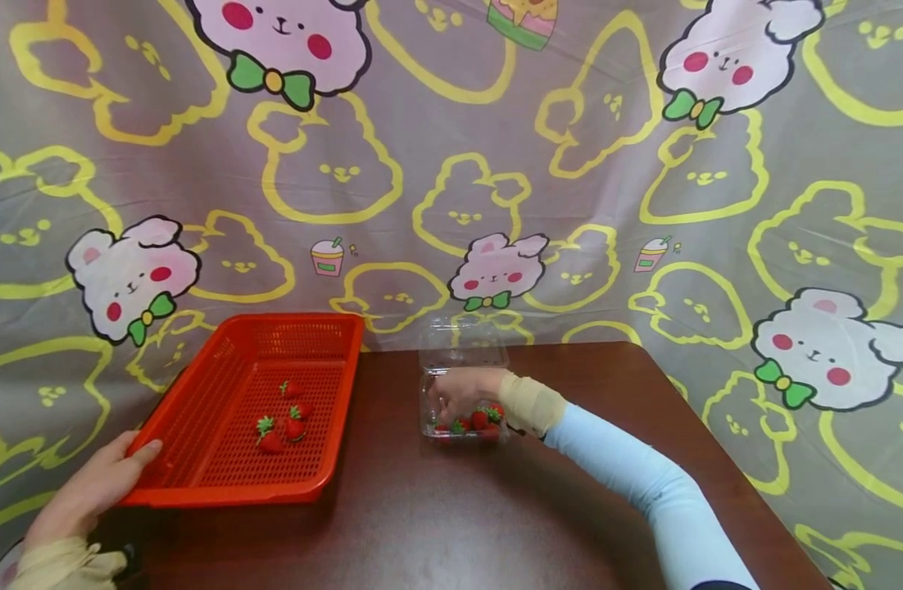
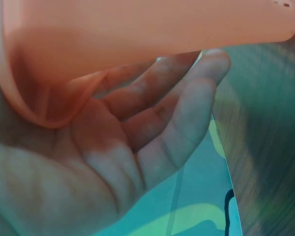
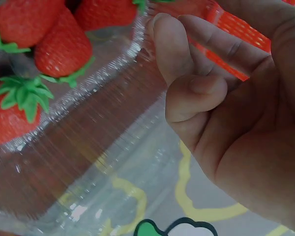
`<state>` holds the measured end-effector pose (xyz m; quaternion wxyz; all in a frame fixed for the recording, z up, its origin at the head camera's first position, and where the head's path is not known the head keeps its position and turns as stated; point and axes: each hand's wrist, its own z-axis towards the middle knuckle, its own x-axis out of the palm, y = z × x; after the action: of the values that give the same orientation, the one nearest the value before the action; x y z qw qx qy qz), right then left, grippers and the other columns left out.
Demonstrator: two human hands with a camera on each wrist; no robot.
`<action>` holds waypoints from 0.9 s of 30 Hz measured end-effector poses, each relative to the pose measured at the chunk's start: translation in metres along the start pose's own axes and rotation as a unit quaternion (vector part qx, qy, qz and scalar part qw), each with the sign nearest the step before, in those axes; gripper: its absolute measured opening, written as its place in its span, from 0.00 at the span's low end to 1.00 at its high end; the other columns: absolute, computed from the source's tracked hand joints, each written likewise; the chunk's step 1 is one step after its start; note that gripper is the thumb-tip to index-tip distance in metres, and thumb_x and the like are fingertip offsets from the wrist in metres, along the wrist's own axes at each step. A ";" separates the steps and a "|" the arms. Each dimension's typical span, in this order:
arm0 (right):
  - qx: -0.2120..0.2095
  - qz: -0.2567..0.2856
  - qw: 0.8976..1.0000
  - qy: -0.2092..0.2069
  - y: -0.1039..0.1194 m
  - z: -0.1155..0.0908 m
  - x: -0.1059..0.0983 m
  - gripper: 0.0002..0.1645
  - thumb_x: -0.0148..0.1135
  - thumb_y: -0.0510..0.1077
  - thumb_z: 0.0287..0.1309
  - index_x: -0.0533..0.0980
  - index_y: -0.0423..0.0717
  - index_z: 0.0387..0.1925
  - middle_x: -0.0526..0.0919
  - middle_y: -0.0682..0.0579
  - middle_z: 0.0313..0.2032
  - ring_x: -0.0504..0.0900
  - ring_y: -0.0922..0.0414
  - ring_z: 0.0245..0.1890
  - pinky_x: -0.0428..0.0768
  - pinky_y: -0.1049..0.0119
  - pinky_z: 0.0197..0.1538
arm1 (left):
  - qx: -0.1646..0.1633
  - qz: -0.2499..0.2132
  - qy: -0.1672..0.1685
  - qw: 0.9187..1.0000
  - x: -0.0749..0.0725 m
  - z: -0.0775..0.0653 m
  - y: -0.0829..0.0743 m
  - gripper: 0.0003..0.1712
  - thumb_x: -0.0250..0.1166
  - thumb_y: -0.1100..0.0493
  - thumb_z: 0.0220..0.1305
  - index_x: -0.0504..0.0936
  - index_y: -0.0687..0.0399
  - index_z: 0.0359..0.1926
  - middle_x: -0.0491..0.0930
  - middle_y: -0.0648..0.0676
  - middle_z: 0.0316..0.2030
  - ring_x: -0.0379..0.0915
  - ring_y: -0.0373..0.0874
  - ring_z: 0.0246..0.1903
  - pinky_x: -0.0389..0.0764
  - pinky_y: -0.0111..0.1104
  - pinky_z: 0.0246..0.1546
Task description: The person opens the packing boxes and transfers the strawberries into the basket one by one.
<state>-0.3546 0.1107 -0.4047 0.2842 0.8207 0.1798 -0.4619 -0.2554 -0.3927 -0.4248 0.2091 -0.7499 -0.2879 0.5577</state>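
My left hand (image 1: 101,479) grips the near left corner of a red plastic basket (image 1: 337,459), thumb over the rim. In the left wrist view, its fingers (image 2: 172,132) lie under the basket (image 2: 137,34). Several strawberries (image 1: 270,442) with green leaves lie on the basket floor. My right hand (image 1: 462,392) is over a clear plastic box (image 1: 427,426) holding several strawberries (image 1: 479,419). In the right wrist view, the right hand (image 3: 241,113) has loosely bent fingers beside the box rim, with no strawberry plainly held; strawberries (image 3: 64,49) sit beside it.
The box's clear lid (image 1: 462,348) stands raised at the back, against a patterned cloth (image 1: 407,197) that hangs behind and at both sides. Basket and box stand apart on a dark brown table (image 1: 422,524).
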 end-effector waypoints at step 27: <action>0.008 -0.024 1.000 0.012 -0.001 0.014 0.012 0.01 0.66 0.40 0.58 0.81 0.46 0.33 0.78 0.59 0.21 0.74 0.66 0.16 0.73 0.74 0.23 | 0.014 0.012 -0.017 1.000 -0.001 -0.002 -0.002 0.39 0.40 0.43 0.77 0.53 0.79 0.64 0.69 0.77 0.51 0.73 0.48 0.41 0.69 0.36 0.40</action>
<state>-0.3581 0.1026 -0.4214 0.2646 0.8238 0.1988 -0.4603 -0.2545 -0.3920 -0.4220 0.2081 -0.7407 -0.2744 0.5769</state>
